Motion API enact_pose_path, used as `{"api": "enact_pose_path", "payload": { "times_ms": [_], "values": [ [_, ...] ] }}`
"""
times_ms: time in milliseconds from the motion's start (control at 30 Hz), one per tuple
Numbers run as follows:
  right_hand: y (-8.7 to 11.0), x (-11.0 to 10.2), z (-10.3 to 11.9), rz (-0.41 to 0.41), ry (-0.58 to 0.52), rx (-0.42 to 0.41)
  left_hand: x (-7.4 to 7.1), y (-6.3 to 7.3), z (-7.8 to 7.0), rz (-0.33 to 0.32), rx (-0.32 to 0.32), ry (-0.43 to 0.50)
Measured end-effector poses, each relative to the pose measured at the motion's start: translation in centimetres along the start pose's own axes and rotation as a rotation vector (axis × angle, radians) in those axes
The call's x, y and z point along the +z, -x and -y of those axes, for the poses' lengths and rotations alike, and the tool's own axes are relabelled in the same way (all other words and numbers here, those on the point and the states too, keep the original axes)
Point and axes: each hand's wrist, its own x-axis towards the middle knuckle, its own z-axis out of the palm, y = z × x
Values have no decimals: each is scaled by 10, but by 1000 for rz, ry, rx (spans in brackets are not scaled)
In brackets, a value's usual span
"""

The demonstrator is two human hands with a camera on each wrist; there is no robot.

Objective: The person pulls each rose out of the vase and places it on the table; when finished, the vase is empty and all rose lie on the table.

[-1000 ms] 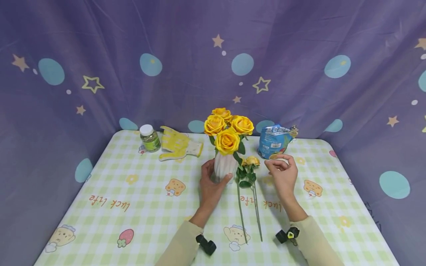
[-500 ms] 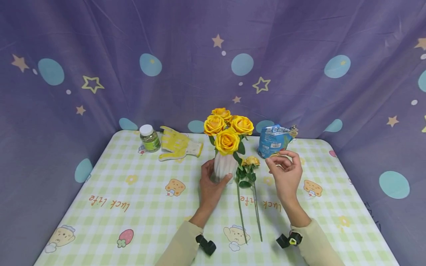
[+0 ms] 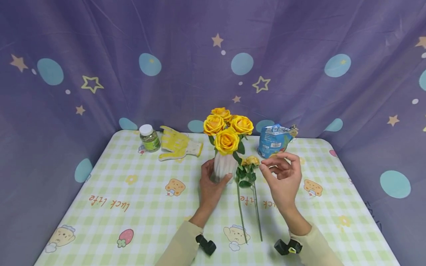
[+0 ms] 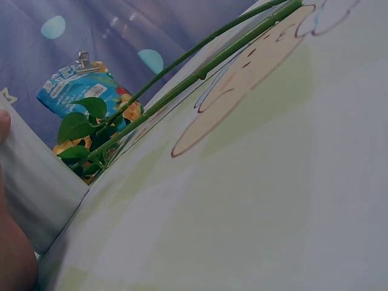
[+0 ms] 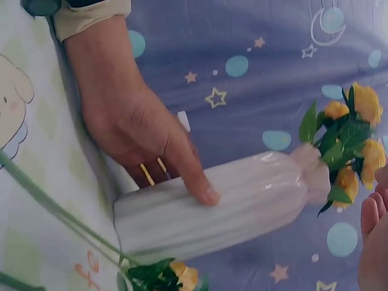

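Note:
My left hand holds a white ribbed vase, thumb on its near side and fingers around the left. The right wrist view shows that thumb lying along the vase. Several yellow roses with green leaves stand in the vase. Beside it, further yellow roses lie on the table, their long stems pointing toward me. My right hand hovers just right of these rose heads, fingers loosely bent and nothing held. Whether its fingertips touch a petal, I cannot tell. The left wrist view shows green stems close by.
At the back left stand a white-lidded jar and a yellow-and-white glove. A blue bag with a metal clip is at the back right. A checked cloth covers the table; a purple curtain hangs behind.
My right hand first shifts slightly right, then comes left toward the heads of the lying roses. The left hand and the vase stay where they were.

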Motion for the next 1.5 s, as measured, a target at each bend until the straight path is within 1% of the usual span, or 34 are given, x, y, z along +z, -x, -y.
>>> {"api": "enact_pose_path", "payload": {
  "times_ms": [133,333,433,600,767,833,933,1000,1067,1133,1200,1267,1333,1400,1500],
  "values": [
    [-1,11,3,34,-21,-69,-1,0,0,2,10,5],
    [-3,28,4,62,-27,-132,-1,1,0,0,-10,23],
    [-4,37,5,72,-10,-135,-1,1,0,-6,-3,22],
    [-4,48,4,78,47,-111,-1,0,1,-7,13,22],
    [-4,59,-1,54,117,-96,0,0,0,-12,10,13],
    [-4,62,-4,33,130,-109,1,0,-1,-17,12,8],
    [-2,68,-6,-35,113,-179,2,1,0,-17,15,15],
    [-1,72,-6,-92,81,-261,2,1,1,-10,16,22],
    [0,75,-5,-127,36,-349,2,2,2,-3,15,24],
    [1,78,-5,-109,6,-419,2,2,2,4,19,21],
    [2,78,-6,-43,1,-449,1,2,2,9,26,22],
    [4,78,-8,38,32,-435,0,1,2,12,36,27],
    [6,77,-10,93,95,-395,-1,1,2,15,36,25],
    [8,76,-11,111,158,-339,-1,1,1,18,32,22],
    [9,76,-13,99,213,-266,-1,0,0,17,20,17]
  ]
}}
